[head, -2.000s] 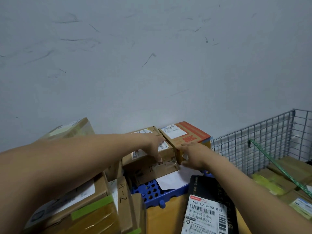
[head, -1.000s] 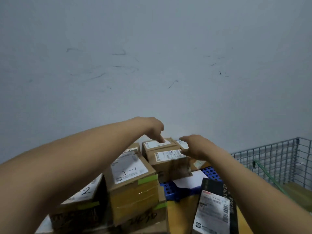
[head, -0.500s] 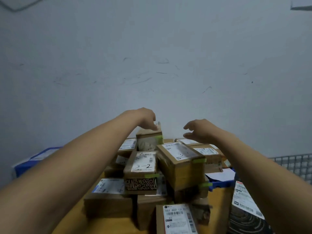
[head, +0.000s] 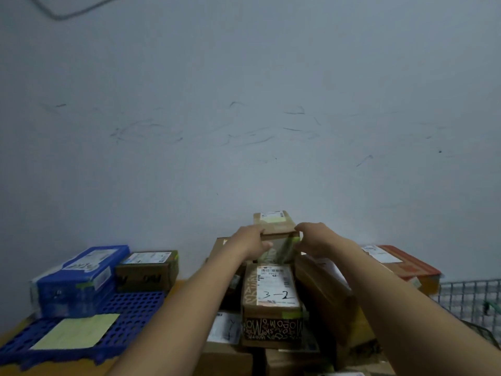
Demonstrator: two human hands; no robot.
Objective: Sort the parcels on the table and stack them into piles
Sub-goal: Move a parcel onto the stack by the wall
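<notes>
Left hand (head: 250, 241) and right hand (head: 315, 240) grip top parcel (head: 275, 222), front blurred.

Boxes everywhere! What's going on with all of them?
A person is sorting parcels. The left hand and right hand grip a small cardboard box from both sides, up behind the box marked 3-2 in the middle. A blue parcel sits on the blue tray at the left, a brown box beside it.

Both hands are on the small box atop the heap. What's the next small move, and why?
Probably lift the small box straight up before carrying it off. The left hand and right hand grip its sides, and it is high above the 3-2 box with parcels crowded around, so dragging sideways may topple them.
</notes>
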